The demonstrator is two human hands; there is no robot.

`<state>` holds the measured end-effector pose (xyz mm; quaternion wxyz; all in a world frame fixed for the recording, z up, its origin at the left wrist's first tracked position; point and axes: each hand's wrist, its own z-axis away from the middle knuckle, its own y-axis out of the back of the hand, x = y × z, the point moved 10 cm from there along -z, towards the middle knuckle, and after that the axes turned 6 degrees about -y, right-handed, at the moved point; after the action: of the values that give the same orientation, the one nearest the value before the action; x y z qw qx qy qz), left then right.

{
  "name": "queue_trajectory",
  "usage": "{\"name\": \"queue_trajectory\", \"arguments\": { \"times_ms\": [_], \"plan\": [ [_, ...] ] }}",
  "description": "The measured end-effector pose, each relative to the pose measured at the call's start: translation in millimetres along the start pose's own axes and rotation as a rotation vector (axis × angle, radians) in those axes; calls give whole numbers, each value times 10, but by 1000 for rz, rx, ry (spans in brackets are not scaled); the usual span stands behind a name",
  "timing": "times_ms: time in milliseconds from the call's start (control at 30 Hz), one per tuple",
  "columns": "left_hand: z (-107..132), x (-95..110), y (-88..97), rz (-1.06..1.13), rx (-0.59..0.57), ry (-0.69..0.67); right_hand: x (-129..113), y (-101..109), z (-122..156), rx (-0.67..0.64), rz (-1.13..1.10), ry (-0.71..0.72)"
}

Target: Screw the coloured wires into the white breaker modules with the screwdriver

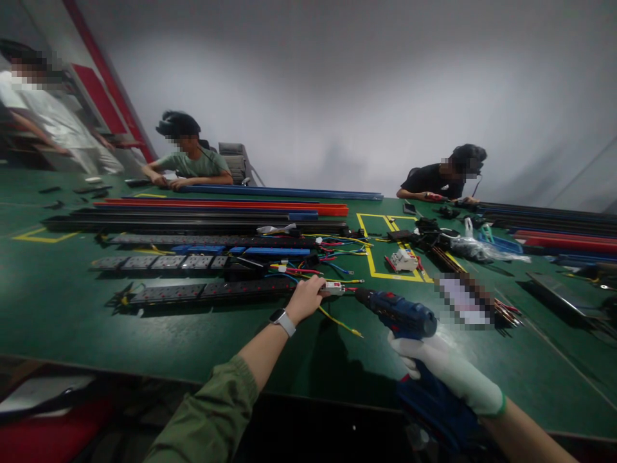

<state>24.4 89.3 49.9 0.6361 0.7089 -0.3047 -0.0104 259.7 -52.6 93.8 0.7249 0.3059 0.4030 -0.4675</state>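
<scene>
Green worktable [159, 341], grey wall [313, 77] behind. Far left: one standing person in white [53, 116]. Near left: black socket strip [168, 294], lying lengthwise, the nearest of several. Far left, seated: one person in a green shirt [200, 168]. Centre: bare left hand [308, 297], watch at wrist, thumb and fingers pinching a white circuit breaker [332, 288] just beyond the strip's right end. Right of it: blue cordless drill [398, 310], chuck aimed left at the breaker (bit contact: cannot tell). Beyond the drill: white breaker block [403, 260] within yellow tape. Near right: gloved right hand [434, 360], fingers wrapped around the drill's grip. Far right: blue tray [501, 243].
</scene>
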Motion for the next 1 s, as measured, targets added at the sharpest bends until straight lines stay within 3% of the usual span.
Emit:
{"name": "queue_trajectory", "arguments": {
  "times_ms": [300, 467, 667, 867, 1000],
  "plan": [
    [-7, -6, -18, -14, -5, -6, -48, -17, 20, 6, 63, 26],
    [-7, -11, -24, -7, -10, -8, -27, 54, 25, 71, -13, 5],
    [-8, -14, -25, 2, -9, -3, -14, -6, 16, -2, 27, -19],
    [-9, -19, -32, 8, -7, -8, 26, 37, 3, 40, -47, -27],
    [-10, -7, -21, 15, 9, -23, -15, -5, 9, 3, 27, 0]
  ]
}}
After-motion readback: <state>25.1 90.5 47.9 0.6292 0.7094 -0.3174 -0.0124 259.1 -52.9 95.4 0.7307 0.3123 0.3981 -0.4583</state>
